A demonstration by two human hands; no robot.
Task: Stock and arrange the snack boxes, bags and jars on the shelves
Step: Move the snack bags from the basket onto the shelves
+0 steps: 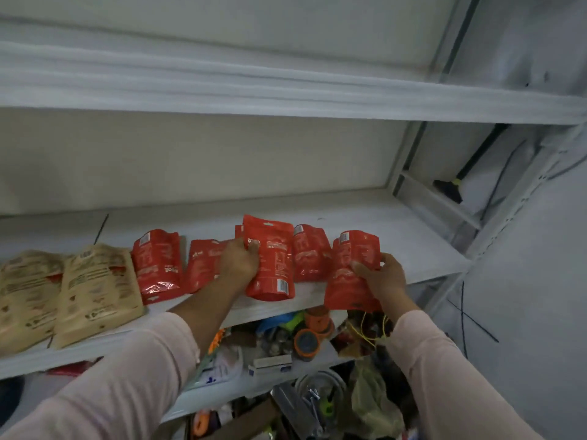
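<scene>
Several red snack pouches lie in a row on the white shelf (397,236). My left hand (239,260) grips the left edge of the middle red pouch (273,265), which stands tilted up. My right hand (386,276) holds the rightmost red pouch (352,268), whose lower end hangs over the shelf's front edge. Another red pouch (309,252) lies between these two. Further left lie two more red pouches (157,265) (203,262), the second partly hidden by my left hand. Two tan paper bags (98,290) (27,296) lie at the shelf's left end.
An empty white shelf (286,96) runs above. Below, a lower shelf is cluttered with orange-lidded jars (306,341), small boxes (270,365) and bags. A metal upright (403,173) stands at the right, with black cables beyond it.
</scene>
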